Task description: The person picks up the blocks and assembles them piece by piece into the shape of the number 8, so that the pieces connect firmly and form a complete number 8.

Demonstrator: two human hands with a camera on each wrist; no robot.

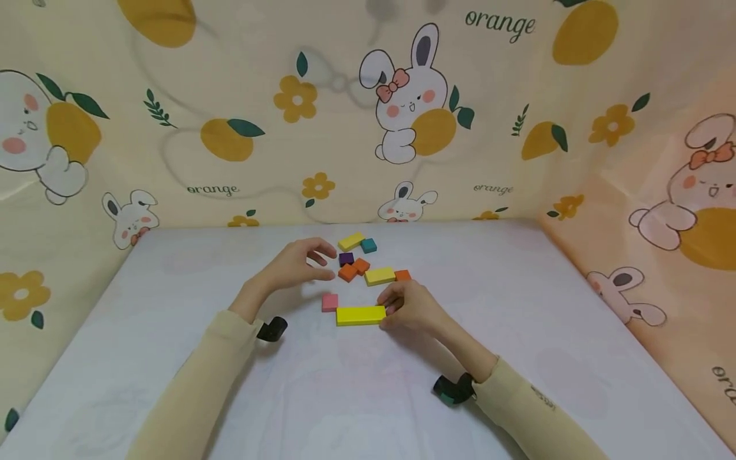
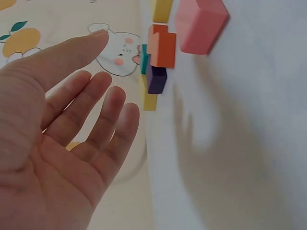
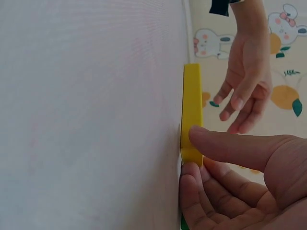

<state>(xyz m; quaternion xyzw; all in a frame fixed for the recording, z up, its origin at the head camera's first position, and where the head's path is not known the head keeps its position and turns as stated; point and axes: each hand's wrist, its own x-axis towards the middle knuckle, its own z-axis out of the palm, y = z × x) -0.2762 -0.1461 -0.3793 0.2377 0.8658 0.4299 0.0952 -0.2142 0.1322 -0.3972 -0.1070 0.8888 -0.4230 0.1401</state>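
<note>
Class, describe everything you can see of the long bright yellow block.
The bright yellow block is a long, plain, straight-edged bar, perhaps painted wood. It lies crosswise, apparently flat on the white table. The right hand pinches its right end. A pink block sits by its left end; whether they touch is unclear.

In the right wrist view, the right fingers (image 3: 225, 146) cover part of the long yellow block (image 3: 192, 100) and of a green thing (image 3: 184, 224) we cannot identify — the left wrist view's top edge crops the pink block (image 2: 200, 26) — in the head view we cannot read the sleeve lettering (image 1: 543, 397)
</note>
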